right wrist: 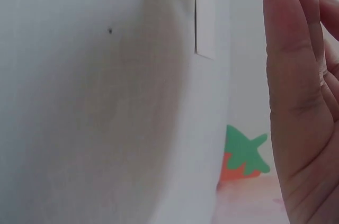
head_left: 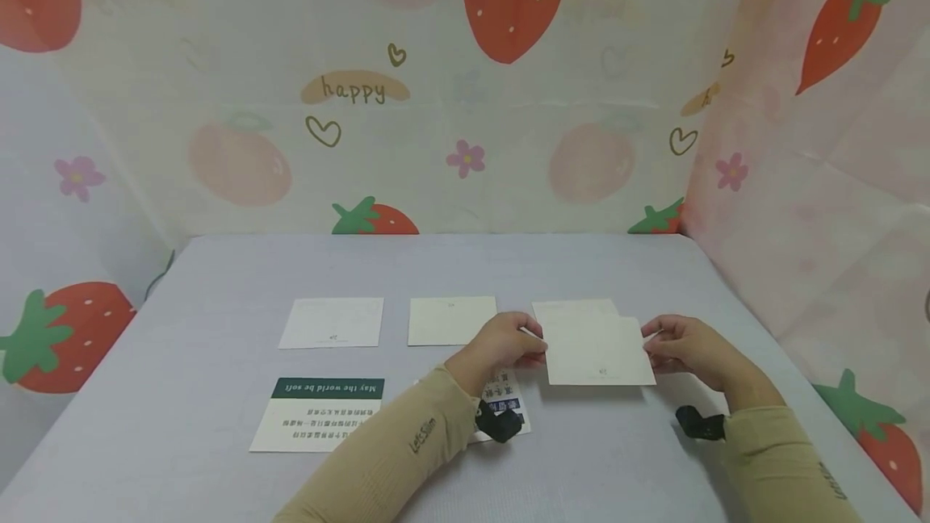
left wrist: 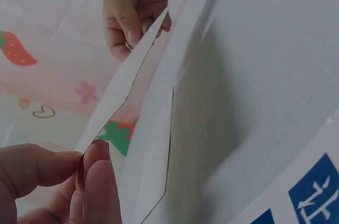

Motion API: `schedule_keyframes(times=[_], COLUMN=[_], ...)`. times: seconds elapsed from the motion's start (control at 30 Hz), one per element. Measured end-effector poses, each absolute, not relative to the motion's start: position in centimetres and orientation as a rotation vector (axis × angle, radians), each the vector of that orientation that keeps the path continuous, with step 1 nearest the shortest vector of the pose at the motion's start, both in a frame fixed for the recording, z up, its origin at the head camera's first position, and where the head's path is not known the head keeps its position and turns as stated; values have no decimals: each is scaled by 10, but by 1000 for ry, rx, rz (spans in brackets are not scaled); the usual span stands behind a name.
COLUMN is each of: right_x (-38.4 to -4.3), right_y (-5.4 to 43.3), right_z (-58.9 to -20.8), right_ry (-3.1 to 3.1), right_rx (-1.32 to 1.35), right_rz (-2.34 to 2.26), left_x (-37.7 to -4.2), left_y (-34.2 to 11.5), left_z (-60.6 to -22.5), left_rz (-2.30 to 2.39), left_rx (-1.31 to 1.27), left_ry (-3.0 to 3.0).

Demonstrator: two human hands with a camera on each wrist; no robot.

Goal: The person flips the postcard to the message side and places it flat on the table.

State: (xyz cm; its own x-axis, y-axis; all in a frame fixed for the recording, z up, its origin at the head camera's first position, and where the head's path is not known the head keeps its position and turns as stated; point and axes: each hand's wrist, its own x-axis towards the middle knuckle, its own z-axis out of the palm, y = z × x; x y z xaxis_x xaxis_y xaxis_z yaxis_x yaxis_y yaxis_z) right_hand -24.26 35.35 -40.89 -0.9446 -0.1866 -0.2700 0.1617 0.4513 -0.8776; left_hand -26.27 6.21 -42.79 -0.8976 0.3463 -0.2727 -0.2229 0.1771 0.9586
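Observation:
In the head view a plain pale postcard (head_left: 599, 353) with a small print near its lower edge is held above the table, tilted. My left hand (head_left: 511, 339) pinches its left edge between thumb and fingers; in the left wrist view that hand (left wrist: 63, 187) grips the card's near corner. At the opposite edge my right hand (head_left: 686, 349) holds the card, thumb and fingers curled. Behind the held card, another pale card (head_left: 574, 307) lies on the table, partly covered from view. The right wrist view shows the right hand's fingers (right wrist: 288, 49), with the grip itself out of frame.
Two pale cards, one at left (head_left: 332, 323) and one in the middle (head_left: 443, 323), lie in the back row. Nearer are a green-banded card (head_left: 320, 414) and a blue-and-white printed card (head_left: 512, 402), both partly hidden by the left sleeve. A strawberry-print curtain (head_left: 465, 103) surrounds the table.

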Motion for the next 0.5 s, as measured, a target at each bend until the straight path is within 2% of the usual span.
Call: schedule_keyframes(times=[0.5], right_x=[-243], right_y=[354], right_z=[-416], right_ry=[2355], right_rx=[-3], right_rz=[-1368], left_x=[-251], left_y=[71], left_z=[-435], left_rz=[1590], left_rx=[178], left_ry=[2119])
